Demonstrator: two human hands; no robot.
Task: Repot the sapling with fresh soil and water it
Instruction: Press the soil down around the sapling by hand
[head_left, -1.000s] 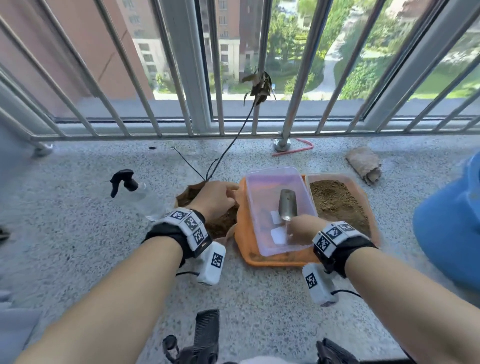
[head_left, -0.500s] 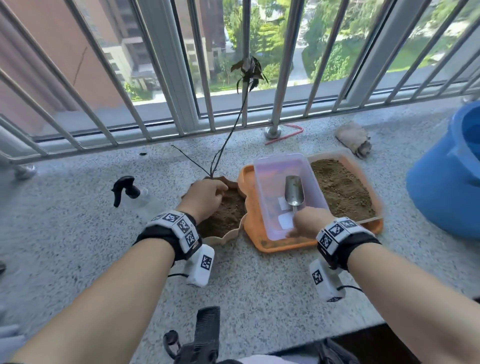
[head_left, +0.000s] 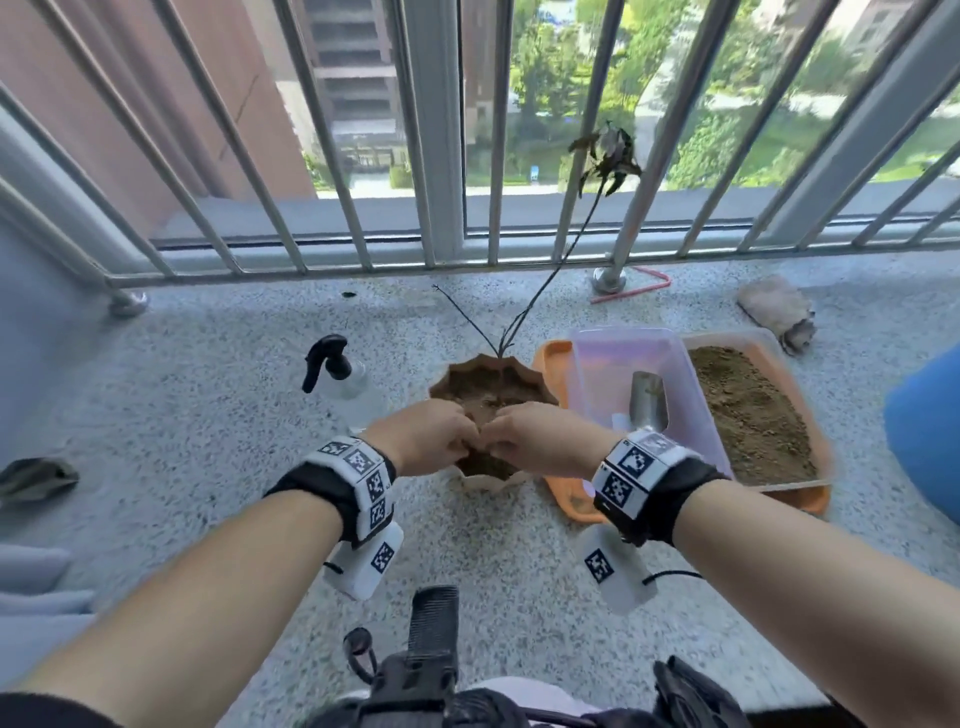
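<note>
The fingers of the left hand (head_left: 423, 435) and the right hand (head_left: 540, 439) are curled down into the soil (head_left: 485, 397) at the near side of the pot (head_left: 492, 375), knuckles almost touching; whether soil is pinched cannot be told. One sapling (head_left: 558, 260) is seen, a thin dark stem with a few wilted leaves at the tip, leaning toward the railing (head_left: 431, 135). It is rooted at the pot's far edge, beyond the fingers. The one brown scalloped pot stands on the speckled ledge (head_left: 208, 415). One spray bottle (head_left: 340, 376) stands to its left. One orange tray (head_left: 558, 488) lies to its right, carrying one clear box (head_left: 618, 364) holding one metal scoop (head_left: 649, 402), with loose soil beside it.
</note>
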